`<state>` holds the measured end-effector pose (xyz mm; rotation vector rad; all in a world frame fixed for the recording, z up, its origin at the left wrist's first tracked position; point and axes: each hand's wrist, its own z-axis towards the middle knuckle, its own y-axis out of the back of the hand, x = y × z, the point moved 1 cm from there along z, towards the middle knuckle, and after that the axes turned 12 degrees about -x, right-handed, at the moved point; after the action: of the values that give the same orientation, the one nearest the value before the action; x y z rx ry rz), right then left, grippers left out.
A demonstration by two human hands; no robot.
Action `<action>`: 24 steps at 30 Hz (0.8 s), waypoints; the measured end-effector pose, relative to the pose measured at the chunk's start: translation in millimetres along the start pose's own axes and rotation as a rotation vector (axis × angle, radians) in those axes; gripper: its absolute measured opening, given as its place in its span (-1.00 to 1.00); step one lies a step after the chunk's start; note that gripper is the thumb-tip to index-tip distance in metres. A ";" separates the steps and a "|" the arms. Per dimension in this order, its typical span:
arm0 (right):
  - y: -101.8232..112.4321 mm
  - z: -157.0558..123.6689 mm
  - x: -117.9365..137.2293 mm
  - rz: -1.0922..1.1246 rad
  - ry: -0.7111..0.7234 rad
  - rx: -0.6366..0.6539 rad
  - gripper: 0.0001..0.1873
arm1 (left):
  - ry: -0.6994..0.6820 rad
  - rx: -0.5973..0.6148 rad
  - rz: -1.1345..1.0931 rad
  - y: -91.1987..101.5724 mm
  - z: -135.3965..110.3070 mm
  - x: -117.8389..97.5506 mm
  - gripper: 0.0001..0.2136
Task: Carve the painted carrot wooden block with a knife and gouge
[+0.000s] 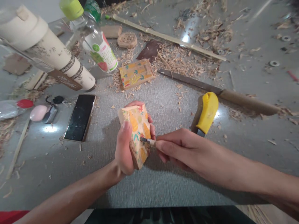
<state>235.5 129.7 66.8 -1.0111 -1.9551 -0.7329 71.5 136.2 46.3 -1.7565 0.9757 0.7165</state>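
My left hand is wrapped around a pale wooden block, thumb along its near left side and fingertips showing at the right edge. The block is tilted, and its face is patterned with yellow-orange, teal and red shapes. A slim carving tool with a short dark tip and a metal collar is pinched between the thumb and fingers of my right hand. Its tip meets the middle of the patterned face. Most of the tool's handle is hidden inside my right hand.
A yellow-handled cutter lies right of the block. Behind are a long file, a second patterned block and a bamboo stick among wood shavings. Leftward are a phone, a cream tumbler and a plastic bottle.
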 end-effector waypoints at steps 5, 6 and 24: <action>3.4 0.1 3.5 -0.007 0.082 -0.047 -0.53 | 0.021 0.046 -0.014 7.5 2.1 -1.7 -0.60; 5.1 -1.3 4.6 -0.050 0.126 -0.101 -0.53 | 0.021 0.041 -0.009 8.4 2.6 -1.9 -0.61; -6.0 -3.9 0.6 -0.371 0.320 -0.264 -0.59 | 0.020 0.035 0.014 4.8 3.0 -1.5 -0.52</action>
<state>231.6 123.9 68.5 -0.6302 -1.8086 -1.3029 66.5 138.5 44.2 -1.7310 1.0085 0.6881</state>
